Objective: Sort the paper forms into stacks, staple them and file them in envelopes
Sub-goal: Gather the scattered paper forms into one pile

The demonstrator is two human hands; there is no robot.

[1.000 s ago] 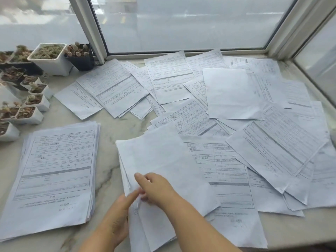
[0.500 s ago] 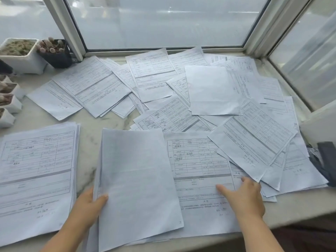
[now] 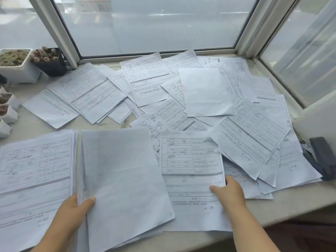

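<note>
A neat stack of printed forms (image 3: 34, 180) lies face up at the near left of the sill, its edges roughly squared. Just beside it on the right lies a second stack (image 3: 125, 180), face down, its blank back showing and its lower sheets fanned slightly at the near edge. To the right of that, a single printed form (image 3: 192, 171) lies face up, partly under the blank stack. Behind and to the right, loose forms (image 3: 251, 139) spread in an overlapping, crooked scatter, mostly face up, with one blank sheet (image 3: 205, 91) on top.
</note>
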